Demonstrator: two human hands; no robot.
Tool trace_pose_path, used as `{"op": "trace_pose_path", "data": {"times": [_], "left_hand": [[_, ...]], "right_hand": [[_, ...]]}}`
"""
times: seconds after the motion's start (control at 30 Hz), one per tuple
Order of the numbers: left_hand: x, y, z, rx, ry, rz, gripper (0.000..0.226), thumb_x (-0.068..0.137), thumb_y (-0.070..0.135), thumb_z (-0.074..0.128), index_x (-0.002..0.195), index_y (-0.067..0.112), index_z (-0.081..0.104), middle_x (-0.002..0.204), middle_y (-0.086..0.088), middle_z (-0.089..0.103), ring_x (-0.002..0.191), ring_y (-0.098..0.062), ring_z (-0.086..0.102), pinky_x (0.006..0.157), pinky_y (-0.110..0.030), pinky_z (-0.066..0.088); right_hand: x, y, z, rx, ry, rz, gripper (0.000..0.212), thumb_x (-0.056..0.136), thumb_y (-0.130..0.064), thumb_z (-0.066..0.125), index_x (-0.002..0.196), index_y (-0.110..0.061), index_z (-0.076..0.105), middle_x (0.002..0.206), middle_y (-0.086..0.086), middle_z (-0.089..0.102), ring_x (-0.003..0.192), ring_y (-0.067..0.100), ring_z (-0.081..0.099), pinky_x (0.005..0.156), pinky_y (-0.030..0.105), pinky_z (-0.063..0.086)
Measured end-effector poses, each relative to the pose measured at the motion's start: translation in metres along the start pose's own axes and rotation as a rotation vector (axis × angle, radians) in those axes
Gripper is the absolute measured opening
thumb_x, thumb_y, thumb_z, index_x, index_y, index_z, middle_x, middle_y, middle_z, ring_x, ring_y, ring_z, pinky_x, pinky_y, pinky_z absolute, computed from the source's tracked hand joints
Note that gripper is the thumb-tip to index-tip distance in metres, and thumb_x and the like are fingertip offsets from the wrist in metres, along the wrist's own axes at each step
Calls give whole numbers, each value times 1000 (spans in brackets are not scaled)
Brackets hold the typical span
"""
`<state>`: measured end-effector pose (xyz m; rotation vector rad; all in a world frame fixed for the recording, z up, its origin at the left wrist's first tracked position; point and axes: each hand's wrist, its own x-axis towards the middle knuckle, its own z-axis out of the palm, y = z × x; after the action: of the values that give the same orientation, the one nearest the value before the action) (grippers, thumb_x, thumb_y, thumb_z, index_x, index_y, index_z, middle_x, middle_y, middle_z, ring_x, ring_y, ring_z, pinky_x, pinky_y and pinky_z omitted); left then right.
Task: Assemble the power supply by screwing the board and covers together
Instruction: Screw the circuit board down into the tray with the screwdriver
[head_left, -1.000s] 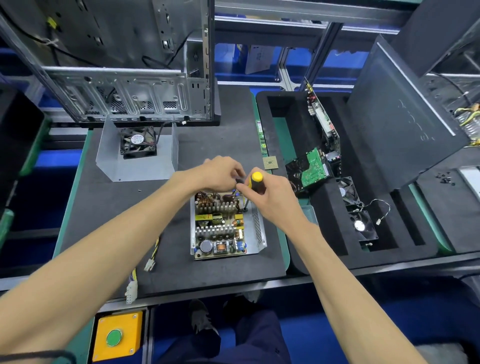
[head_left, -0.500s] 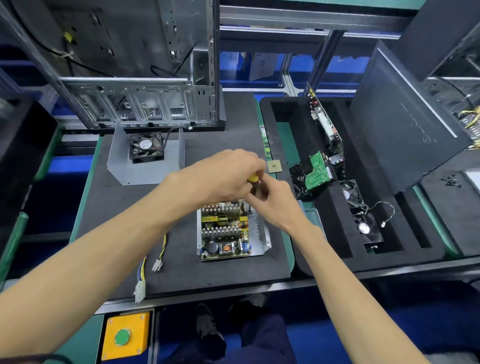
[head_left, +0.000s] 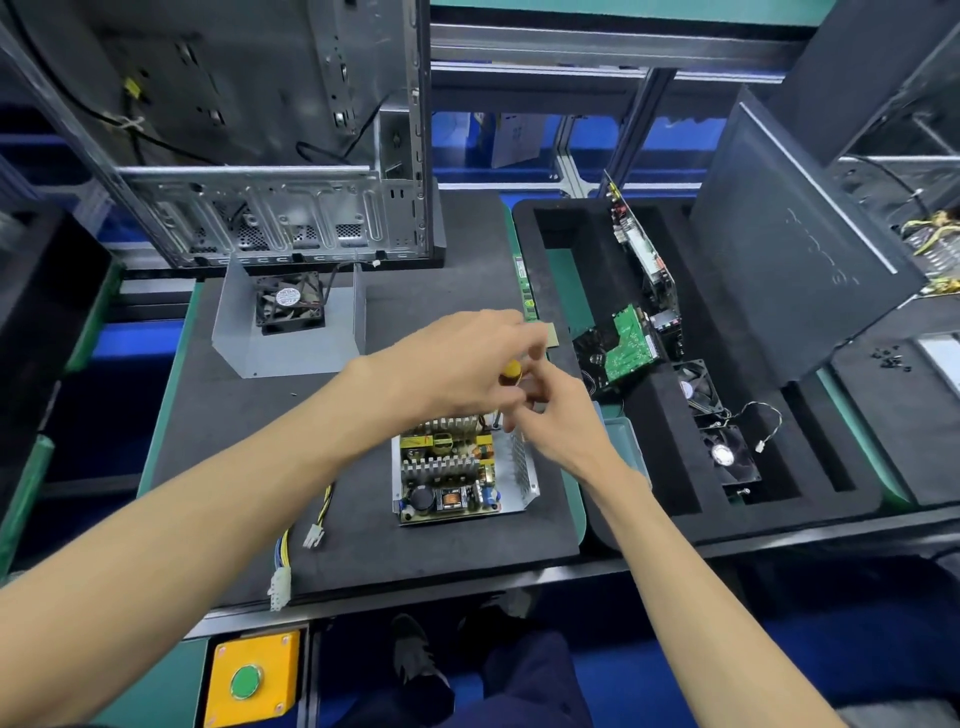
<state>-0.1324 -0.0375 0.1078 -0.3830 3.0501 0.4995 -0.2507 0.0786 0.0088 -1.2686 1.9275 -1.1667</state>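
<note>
- Both hands are up over the far end of the power supply base (head_left: 511, 470), which sits open on the black mat (head_left: 218, 415) with its board (head_left: 447, 467) inside
- The left hand (head_left: 457, 364) has its fingers curled over the yellow-capped screwdriver (head_left: 510, 370); only the yellow cap and a bit of the shaft show
- The right hand (head_left: 558, 423) is curled in close just below, fingertips bunched at the screwdriver's shaft; from here I cannot tell whether it is really pinching anything, the fingers are blurred
- 1 grey cover (head_left: 291, 332) stands farther back on the mat, with 1 fan (head_left: 290, 301) in it
- 2 white connectors (head_left: 279, 584) on coloured wires lie left of the base
- The black foam tray (head_left: 649, 514) on the right holds 2 more fans (head_left: 724, 452) and 1 green circuit board (head_left: 631, 345)
- 1 computer case (head_left: 270, 208) stands at the back
- 1 yellow box with a green button (head_left: 249, 678) sits below the bench edge
</note>
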Motion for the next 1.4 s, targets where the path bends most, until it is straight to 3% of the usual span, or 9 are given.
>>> {"op": "trace_pose_path", "data": {"times": [0.07,0.23,0.4,0.57,0.7,0.93,1.13,1.3,1.4], "left_hand": [[1,2,-1,50,26,-92,26,91,43,64,98,19,58,89,2,60,82,-24,60,68,-36,47],[4,6,-4,49,-85,24,14,91,11,58,103,15,65,96,2,46,90,-24,56,76,-38,47],[4,5,0,99,22,-149,35,94,50,59,98,17,50,88,-2,58,80,-30,61,64,-37,44],[8,7,-4,42,-83,42,12,91,15,60,102,14,65,96,3,47,83,-23,56,71,-35,43],[8,8,0,126,36,-116,34,95,47,58,105,14,55,94,-5,60,79,-29,58,63,-37,43],[13,6,-1,47,-100,53,9,88,8,59,93,12,65,93,3,46,84,-22,55,71,-35,44],[19,1,0,105,30,-143,33,93,44,61,93,11,61,74,-2,51,76,-33,62,55,-36,40],[22,0,-7,61,-100,26,14,90,24,62,104,18,64,98,-3,60,89,-30,63,74,-43,52],[20,2,-7,97,8,-79,29,88,43,64,96,15,62,71,4,49,74,-28,61,52,-32,38]], "right_hand": [[1,-2,0,29,2,-11,17,86,-18,67,84,-24,52,66,2,65,56,12,60,54,19,43],[1,-3,1,14,12,-30,22,83,-23,66,82,-41,54,66,0,70,63,14,65,62,18,47],[1,-2,-1,77,1,-9,10,87,-19,63,91,-14,56,58,-7,66,52,5,59,53,16,40],[-1,-3,0,45,6,-2,16,85,-16,66,88,-26,54,61,-4,71,63,4,63,63,14,43],[0,-2,-1,62,-14,20,13,84,-20,63,93,-12,60,64,0,69,61,15,64,59,28,47],[1,-3,4,119,61,49,18,75,-24,64,82,-37,53,61,-8,68,56,-2,58,56,10,43],[2,0,-2,254,29,57,22,82,-24,65,81,-14,45,58,9,66,42,4,53,46,12,37],[2,-3,-4,224,-35,44,18,89,-27,68,91,-41,58,61,9,69,40,7,46,45,16,37],[3,0,-4,210,-43,53,15,88,-22,67,97,-14,58,59,8,67,41,10,48,46,19,39]]}}
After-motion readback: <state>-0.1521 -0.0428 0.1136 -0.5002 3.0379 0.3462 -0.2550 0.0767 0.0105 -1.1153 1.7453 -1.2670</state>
